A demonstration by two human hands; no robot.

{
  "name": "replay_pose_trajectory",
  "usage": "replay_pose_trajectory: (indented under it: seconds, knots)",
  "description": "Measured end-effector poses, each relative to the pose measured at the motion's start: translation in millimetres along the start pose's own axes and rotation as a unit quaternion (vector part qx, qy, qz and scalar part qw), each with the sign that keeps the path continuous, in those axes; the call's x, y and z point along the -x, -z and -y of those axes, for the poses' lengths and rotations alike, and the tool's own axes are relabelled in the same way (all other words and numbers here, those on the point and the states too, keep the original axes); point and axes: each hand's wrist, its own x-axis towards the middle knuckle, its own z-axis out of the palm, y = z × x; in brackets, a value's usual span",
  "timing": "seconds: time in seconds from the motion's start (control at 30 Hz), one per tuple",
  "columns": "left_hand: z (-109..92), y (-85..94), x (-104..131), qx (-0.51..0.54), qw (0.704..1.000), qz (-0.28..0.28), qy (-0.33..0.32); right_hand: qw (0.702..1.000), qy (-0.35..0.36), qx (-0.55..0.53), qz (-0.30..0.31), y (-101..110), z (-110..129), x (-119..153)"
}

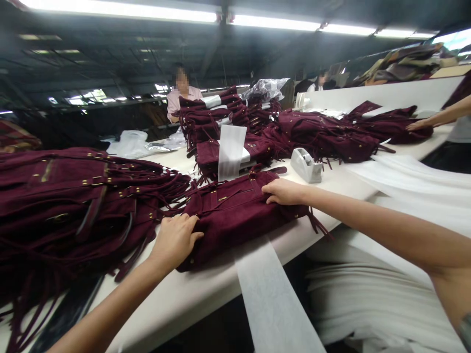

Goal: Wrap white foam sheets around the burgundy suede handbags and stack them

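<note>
A burgundy handbag (239, 208) with tassels and brass-coloured fittings lies in front of me near the table edge. My left hand (176, 240) grips its left end, the thumb on the near side. At the upper right part of the bag, my right hand (281, 191) holds the fabric with bent fingers. A long white paper strip (274, 289) runs out from beneath the bag and hangs over the table's front edge. Behind the bag, a white paper band (231, 152) stands up.
More burgundy bags (66, 196) are heaped at left, and a stack of folded ones (213, 117) rises behind. A grey tape dispenser (306, 165) stands right of the bag. White sheets (415, 181) drape at right. A co-worker's hand (421, 124) touches bags at far right; another person (184, 95) stands behind.
</note>
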Motion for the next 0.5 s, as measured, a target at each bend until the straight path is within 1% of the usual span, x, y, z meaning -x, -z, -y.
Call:
replay_pose_trajectory:
  seconds: [0.07, 0.1, 0.17, 0.23, 0.3, 0.33, 0.4, 0.5]
  knots:
    - [-3, 0.0, -7, 0.107, 0.994, 0.035, -0.019, 0.999, 0.009, 0.017, -0.025, -6, 3, 4]
    - [-5, -1.5, -10, 0.148, 0.988, 0.046, -0.015, 0.999, 0.01, 0.019, -0.04, -9, 3, 7]
    - [-13, -7.8, -17, 0.18, 0.982, 0.051, 0.014, 0.998, 0.003, 0.007, -0.065, -13, 2, 16]
    - [-22, -17.7, -24, 0.162, 0.985, 0.038, 0.05, 0.997, -0.012, -0.021, -0.07, -15, 1, 24]
    - [-31, -29.5, -28, 0.126, 0.99, 0.027, 0.058, 0.997, -0.023, -0.055, -0.054, -15, 1, 30]
    - [-35, -35.1, -29, 0.105, 0.993, 0.012, 0.05, 0.996, -0.028, -0.067, -0.042, -14, 2, 32]
    - [-39, -44.3, -26, 0.078, 0.996, -0.027, 0.013, 0.996, -0.033, -0.075, -0.022, -13, 5, 37]
    - [-39, -51.6, -12, 0.079, 0.993, -0.087, -0.028, 0.997, -0.02, -0.066, -0.023, -18, 8, 47]
